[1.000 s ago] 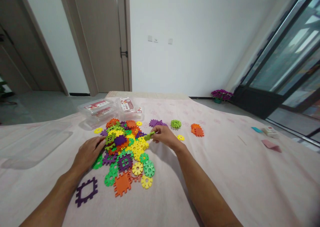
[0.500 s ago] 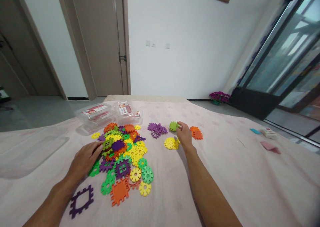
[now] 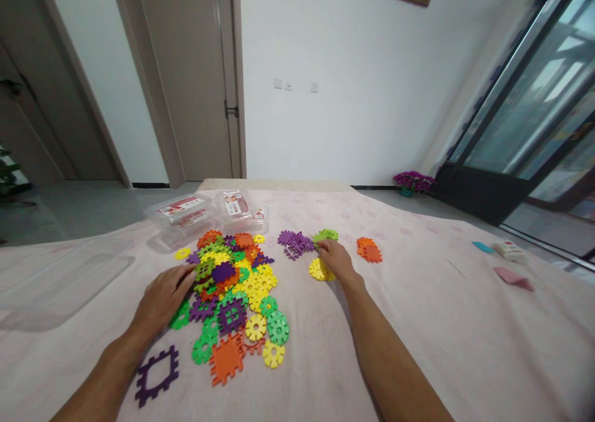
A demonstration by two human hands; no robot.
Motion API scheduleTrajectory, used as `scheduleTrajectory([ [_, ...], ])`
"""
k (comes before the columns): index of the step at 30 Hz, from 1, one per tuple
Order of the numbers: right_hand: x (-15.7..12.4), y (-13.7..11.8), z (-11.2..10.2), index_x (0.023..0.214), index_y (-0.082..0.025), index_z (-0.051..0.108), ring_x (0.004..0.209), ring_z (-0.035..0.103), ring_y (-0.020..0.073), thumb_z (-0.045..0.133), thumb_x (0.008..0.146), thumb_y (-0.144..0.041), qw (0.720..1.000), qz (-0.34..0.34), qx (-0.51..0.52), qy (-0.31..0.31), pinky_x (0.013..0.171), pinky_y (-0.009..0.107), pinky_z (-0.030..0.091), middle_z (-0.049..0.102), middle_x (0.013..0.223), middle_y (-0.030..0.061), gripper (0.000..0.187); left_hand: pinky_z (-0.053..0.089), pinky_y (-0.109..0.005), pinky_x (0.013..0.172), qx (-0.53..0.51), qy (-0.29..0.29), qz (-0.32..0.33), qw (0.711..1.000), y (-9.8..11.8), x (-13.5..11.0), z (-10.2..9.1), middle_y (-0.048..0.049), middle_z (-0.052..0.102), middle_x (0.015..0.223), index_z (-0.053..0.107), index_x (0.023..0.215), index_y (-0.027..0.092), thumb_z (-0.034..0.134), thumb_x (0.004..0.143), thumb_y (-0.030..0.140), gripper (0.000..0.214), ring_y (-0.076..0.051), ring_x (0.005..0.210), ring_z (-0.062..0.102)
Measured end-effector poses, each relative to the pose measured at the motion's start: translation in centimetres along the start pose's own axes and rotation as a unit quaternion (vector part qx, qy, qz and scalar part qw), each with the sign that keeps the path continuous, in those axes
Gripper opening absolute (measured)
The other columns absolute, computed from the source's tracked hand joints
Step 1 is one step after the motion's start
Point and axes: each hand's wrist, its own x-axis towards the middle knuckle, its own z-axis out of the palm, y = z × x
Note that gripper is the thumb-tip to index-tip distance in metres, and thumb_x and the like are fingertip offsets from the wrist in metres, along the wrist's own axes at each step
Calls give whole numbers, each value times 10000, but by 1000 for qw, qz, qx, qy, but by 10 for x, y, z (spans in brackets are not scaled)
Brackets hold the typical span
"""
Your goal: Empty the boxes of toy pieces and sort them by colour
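1. Head view: the right hand [image 3: 337,259] has shifted slightly left from the right edge of the green cluster [image 3: 328,233] to its near side.
2. Its fingers look drawn together over the yellow cluster [image 3: 320,270]; whether they grip anything I cannot tell.
3. The green piece held beside the mixed heap [image 3: 224,271] a second ago now seems to be with the other greens.
4. The left hand [image 3: 162,295] stays at the heap's left edge, fingers bent; its grip is unclear.
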Motion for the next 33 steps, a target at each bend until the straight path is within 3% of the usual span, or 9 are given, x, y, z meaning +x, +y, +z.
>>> scheduleTrajectory([
  [6, 11, 19, 6, 1129, -229, 748, 1037, 684, 237, 553, 834, -185, 1000, 11, -3, 5, 893, 300, 481, 760, 1094, 68, 357, 424, -440, 1084, -2, 4, 0, 1000, 4, -1, -3, -90, 702, 1276, 683, 1186, 232, 351, 974, 563, 515, -278, 1218, 605],
  [12, 17, 27, -2, 1300, -159, 667, 1216, 612, 264, 556, 855, -175, 999, 34, -21, 29, 1018, 338, 442, 661, 1321, 142, 459, 421, -437, 1090, -3, 5, -1, 1000, 3, -1, -1, -88, 699, 1280, 680, 1197, 230, 341, 978, 574, 530, -275, 1218, 605],
  [15, 13, 9, -5, 1254, -162, 690, 1221, 601, 263, 537, 876, -148, 998, 6, -14, 58, 1046, 365, 430, 666, 1306, 141, 408, 426, -432, 1088, 2, 8, 1, 1000, 3, -1, 0, -83, 703, 1277, 687, 1195, 230, 339, 976, 566, 531, -274, 1219, 609],
  [21, -12, -61, 16, 1050, -204, 754, 1035, 663, 215, 582, 865, -133, 973, -206, 106, -12, 977, 360, 481, 746, 1075, 63, 262, 430, -435, 1076, 4, 8, -1, 1000, 7, -1, -4, -85, 709, 1272, 691, 1180, 228, 344, 971, 564, 526, -278, 1210, 613],
  [27, -45, -109, 49, 1129, -209, 718, 1081, 653, 223, 620, 855, -166, 936, -274, 215, -43, 998, 373, 471, 734, 1133, 66, 294, 434, -414, 1053, -8, 2, -5, 1000, 14, -2, -9, -85, 718, 1229, 681, 1101, 228, 366, 964, 571, 486, -271, 1177, 626],
  [33, -61, -126, 61, 1297, -232, 644, 1259, 569, 264, 712, 874, -368, 926, -327, 173, -75, 1093, 426, 396, 646, 1357, 98, 449, 474, -390, 970, -32, 3, 22, 999, 18, -5, -12, -73, 735, 1096, 641, 1050, 233, 449, 932, 600, 431, -254, 1028, 666],
])
